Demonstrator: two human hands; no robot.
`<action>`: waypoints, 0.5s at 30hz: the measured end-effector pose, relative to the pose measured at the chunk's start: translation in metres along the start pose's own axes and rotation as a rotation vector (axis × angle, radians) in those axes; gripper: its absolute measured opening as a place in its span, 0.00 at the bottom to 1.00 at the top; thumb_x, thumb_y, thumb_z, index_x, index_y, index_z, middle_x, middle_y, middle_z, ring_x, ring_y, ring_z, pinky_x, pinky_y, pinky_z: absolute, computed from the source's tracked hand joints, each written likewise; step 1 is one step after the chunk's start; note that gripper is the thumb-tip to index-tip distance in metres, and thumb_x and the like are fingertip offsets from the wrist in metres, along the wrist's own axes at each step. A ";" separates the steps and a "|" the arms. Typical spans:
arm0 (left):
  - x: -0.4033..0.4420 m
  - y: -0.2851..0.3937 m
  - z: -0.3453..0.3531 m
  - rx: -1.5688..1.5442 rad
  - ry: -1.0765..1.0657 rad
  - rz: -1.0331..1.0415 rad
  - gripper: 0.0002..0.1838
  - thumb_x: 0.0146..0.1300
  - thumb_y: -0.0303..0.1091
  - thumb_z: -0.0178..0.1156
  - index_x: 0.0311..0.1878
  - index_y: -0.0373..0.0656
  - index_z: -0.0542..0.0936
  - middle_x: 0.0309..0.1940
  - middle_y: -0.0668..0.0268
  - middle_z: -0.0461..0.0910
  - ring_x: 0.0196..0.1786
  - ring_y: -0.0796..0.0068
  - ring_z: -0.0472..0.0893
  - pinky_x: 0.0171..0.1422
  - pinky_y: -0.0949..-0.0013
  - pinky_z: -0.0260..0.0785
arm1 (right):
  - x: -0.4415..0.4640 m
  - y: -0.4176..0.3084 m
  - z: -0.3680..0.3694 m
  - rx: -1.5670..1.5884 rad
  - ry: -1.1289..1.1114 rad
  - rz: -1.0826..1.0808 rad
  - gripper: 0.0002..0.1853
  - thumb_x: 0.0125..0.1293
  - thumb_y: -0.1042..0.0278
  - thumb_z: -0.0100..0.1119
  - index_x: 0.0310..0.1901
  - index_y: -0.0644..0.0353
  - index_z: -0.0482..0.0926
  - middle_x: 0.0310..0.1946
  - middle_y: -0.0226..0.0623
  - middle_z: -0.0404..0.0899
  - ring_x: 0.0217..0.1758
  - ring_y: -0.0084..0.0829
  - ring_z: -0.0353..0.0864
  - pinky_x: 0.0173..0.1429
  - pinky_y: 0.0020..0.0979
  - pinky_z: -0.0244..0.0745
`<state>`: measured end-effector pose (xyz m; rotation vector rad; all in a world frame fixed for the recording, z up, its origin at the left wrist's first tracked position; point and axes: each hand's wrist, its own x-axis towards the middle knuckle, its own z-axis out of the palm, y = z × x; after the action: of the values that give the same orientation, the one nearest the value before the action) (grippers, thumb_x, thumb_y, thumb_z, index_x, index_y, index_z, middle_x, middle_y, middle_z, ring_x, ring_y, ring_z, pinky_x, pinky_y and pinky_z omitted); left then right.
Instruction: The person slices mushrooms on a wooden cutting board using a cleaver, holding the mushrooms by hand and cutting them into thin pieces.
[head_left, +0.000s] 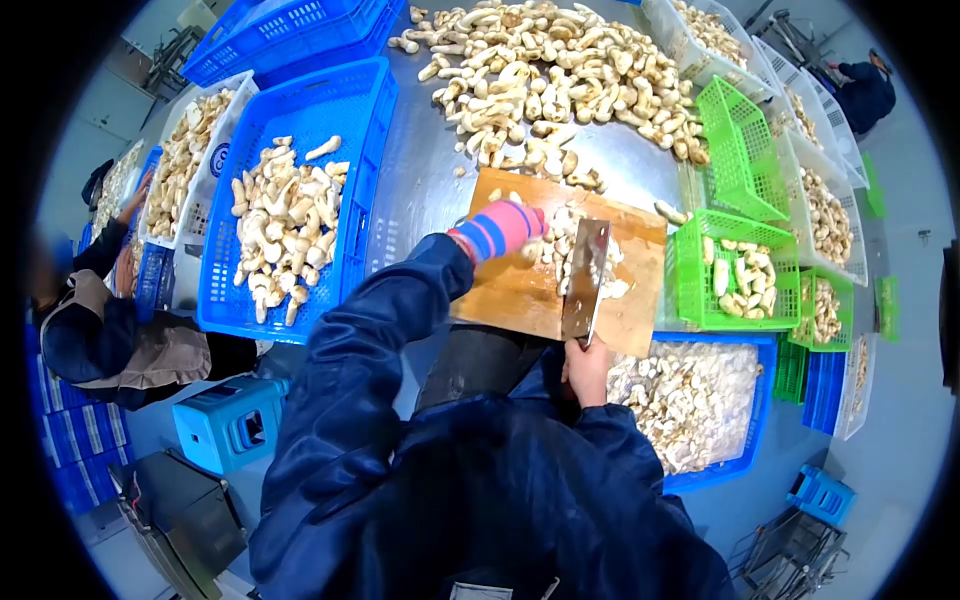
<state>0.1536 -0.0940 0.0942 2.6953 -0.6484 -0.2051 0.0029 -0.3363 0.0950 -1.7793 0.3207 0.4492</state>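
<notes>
My right hand [588, 372] is wrapped round the handle of a cleaver [586, 278]. Its broad blade lies over the right part of a wooden cutting board [490, 295], among small cut mushroom pieces [565, 235]. In a pink and blue striped glove, my left hand [503, 228] is over the board's left half, beside those pieces. Its fingers look curled together; whatever they may hold is hidden. Behind the board lies a big heap of whole mushrooms [560, 75] on the metal table [405, 190].
A blue crate [225, 220] with mushrooms stands at left. Green baskets [690, 290] are at right, the nearer holding trimmed mushrooms. Below the board's right side is a blue-rimmed crate [757, 420] of cut pieces. Co-workers [110, 320] are at far left and far right. A blue stool [225, 425] stands lower left.
</notes>
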 end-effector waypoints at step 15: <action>-0.112 0.085 0.065 -0.281 0.360 -0.638 0.28 0.46 0.47 0.68 0.50 0.44 0.77 0.44 0.54 0.78 0.49 0.54 0.77 0.52 0.58 0.71 | 0.005 -0.014 -0.006 -0.168 -0.070 -0.062 0.07 0.58 0.73 0.52 0.33 0.69 0.75 0.13 0.35 0.71 0.10 0.25 0.71 0.14 0.30 0.67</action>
<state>0.0054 -0.1330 0.0724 2.4790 0.3325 0.0338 0.0143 -0.3388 0.1063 -1.9260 0.1821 0.5046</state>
